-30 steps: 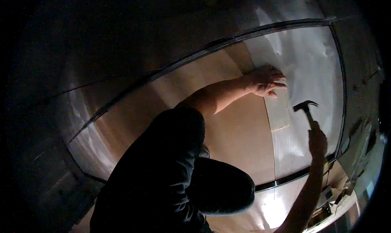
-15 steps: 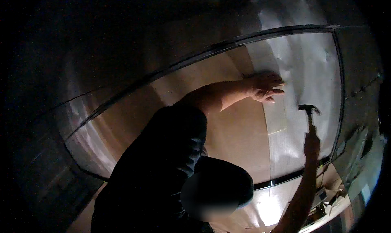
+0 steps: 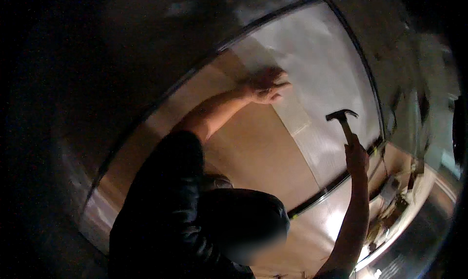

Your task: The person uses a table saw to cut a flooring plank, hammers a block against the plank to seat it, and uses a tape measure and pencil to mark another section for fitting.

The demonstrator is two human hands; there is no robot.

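My right hand (image 3: 357,158) grips the handle of a claw hammer (image 3: 342,118), its dark head held up over a pale, shiny metal sheet (image 3: 317,50). Whether the hammer touches that sheet cannot be made out. My left arm reaches across a brown board (image 3: 265,145). At its far end my left hand (image 3: 268,88) rests near the seam between board and sheet, fingers apart and slightly bent, with nothing seen in them. A pale strip (image 3: 294,117) runs along that seam beside the left hand.
A dark raised edging (image 3: 168,95) borders the panel. My bent knee (image 3: 248,206) and dark clothing cover part of the board. Past the right forearm lies a box with assorted items (image 3: 390,196). A bright patch of light (image 3: 336,223) shines beside that forearm.
The view has turned, so the panel appears more slanted and both hands lie further left and higher. The hammer stays in my right hand, and my left hand remains by the seam.
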